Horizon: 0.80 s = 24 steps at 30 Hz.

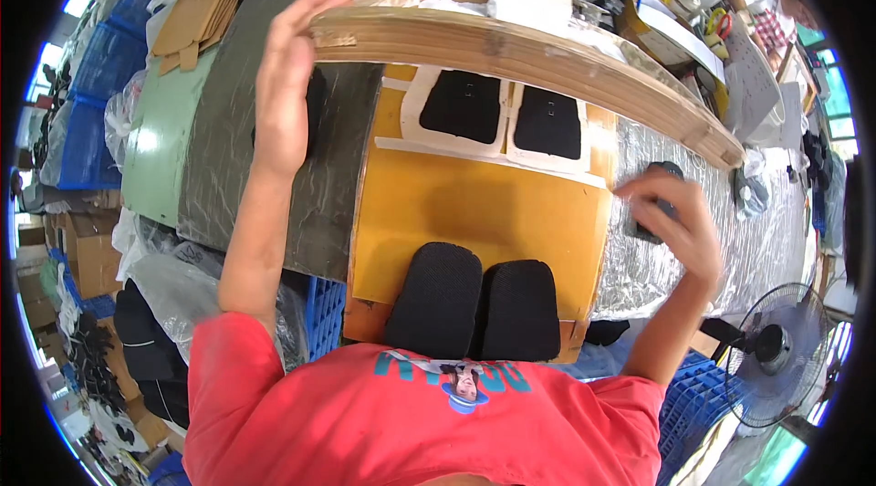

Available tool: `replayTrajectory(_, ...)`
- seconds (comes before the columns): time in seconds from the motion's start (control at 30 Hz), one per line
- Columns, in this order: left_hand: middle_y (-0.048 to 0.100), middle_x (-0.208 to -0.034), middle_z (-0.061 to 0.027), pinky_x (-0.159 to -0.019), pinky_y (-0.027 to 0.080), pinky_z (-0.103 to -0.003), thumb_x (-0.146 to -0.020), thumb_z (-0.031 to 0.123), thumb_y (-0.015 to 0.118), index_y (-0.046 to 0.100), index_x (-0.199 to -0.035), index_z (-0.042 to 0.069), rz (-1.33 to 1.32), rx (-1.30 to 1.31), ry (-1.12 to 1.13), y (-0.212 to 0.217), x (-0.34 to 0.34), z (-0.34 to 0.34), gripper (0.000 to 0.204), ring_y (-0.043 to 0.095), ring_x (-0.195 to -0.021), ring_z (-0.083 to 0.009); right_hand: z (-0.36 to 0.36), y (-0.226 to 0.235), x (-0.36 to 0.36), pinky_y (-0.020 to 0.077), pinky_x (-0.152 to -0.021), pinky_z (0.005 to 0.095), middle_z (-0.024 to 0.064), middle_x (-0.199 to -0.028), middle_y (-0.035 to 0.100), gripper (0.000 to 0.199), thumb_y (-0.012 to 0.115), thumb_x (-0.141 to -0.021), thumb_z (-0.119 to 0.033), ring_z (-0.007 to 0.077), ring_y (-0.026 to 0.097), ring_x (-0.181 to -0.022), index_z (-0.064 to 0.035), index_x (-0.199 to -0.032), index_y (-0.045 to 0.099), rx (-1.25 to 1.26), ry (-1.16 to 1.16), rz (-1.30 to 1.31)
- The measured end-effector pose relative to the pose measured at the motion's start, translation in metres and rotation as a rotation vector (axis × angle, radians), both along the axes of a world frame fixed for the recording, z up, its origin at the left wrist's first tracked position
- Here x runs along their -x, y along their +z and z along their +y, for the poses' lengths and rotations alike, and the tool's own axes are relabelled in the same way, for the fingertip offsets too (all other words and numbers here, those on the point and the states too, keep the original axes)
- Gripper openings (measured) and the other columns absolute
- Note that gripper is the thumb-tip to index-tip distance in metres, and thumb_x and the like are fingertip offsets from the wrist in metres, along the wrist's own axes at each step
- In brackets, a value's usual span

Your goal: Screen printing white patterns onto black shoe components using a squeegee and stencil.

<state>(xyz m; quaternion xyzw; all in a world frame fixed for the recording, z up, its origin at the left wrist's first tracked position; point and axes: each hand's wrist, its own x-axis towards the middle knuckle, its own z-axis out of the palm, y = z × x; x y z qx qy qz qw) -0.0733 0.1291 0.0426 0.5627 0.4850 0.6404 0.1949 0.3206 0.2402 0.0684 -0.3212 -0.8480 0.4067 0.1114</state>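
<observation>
My left hand [287, 98] is raised with straight fingers at the left end of a wooden frame bar [511, 52]; whether it touches the bar I cannot tell. Behind that hand, a black piece [316, 112] partly shows on the grey surface. My right hand [680, 217], slightly blurred, has its fingers apart over a black pad [648, 230] on the silver-wrapped surface. Between my arms is a yellow board [474, 212]. Two black pads, left [463, 104] and right [547, 124], lie within white borders on it. Two more, left [435, 299] and right [520, 311], rest at its near edge.
Brown cardboard pieces [203, 19] are stacked at the far left. A fan [774, 347] stands at the right, beside a blue crate [698, 395]. Blue bins [100, 66] line the left side. A box [680, 39] with tools sits at the far right.
</observation>
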Motion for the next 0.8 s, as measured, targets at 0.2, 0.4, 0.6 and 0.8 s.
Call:
replayTrajectory(0.2, 0.067, -0.113, -0.0108, -0.092, 0.045, -0.034, -0.094, 0.014, 0.055, 0.062, -0.117, -0.002, 0.019, 0.459, 0.105, -0.101, 0.009, 0.030, 0.029, 0.060, -0.104, -0.0173, 0.079, -0.134, 0.055, 0.0526, -0.075, 0.0355, 0.0110, -0.090, 0.072, 0.018, 0.070, -0.082, -0.012, 0.0239, 0.070, -0.088, -0.0030, -0.098, 0.070, -0.318, -0.431, -0.012)
replayTrajectory(0.4, 0.067, -0.106, -0.0152, -0.090, 0.045, -0.040, -0.091, 0.010, 0.058, 0.064, -0.111, 0.003, 0.738, 0.402, 0.125, -0.126, -0.036, 0.082, 0.022, 0.062, -0.100, -0.0330, 0.083, -0.154, 0.065, 0.0521, -0.077, 0.0407, 0.0124, -0.088, 0.072, 0.019, 0.073, -0.078, -0.018, 0.0287, 0.069, -0.086, -0.0075, -0.094, 0.070, -0.311, -0.538, -0.012)
replayTrajectory(0.6, 0.061, -0.105, -0.0142, -0.083, 0.044, -0.047, -0.082, 0.006, 0.066, 0.061, -0.103, 0.007, 1.040, 0.335, 0.288, -0.144, -0.028, 0.082, 0.022, 0.057, -0.103, -0.0356, 0.066, -0.134, 0.039, 0.0514, -0.079, 0.0377, 0.0172, -0.091, 0.070, 0.024, 0.070, -0.080, -0.013, 0.0303, 0.067, -0.088, 0.0000, -0.101, 0.067, -0.119, -0.657, 0.261)
replayTrajectory(0.8, 0.058, -0.100, -0.0129, -0.080, 0.042, -0.049, -0.084, 0.005, 0.064, 0.058, -0.096, 0.007, 1.009, 0.355, 0.278, -0.138, -0.039, 0.084, 0.014, 0.055, -0.102, -0.0360, 0.058, -0.122, -0.136, 0.0498, -0.079, 0.0361, 0.0103, -0.102, 0.066, 0.034, 0.059, -0.087, -0.005, 0.0214, 0.063, -0.086, -0.0104, -0.121, 0.062, -0.220, -1.044, 0.259)
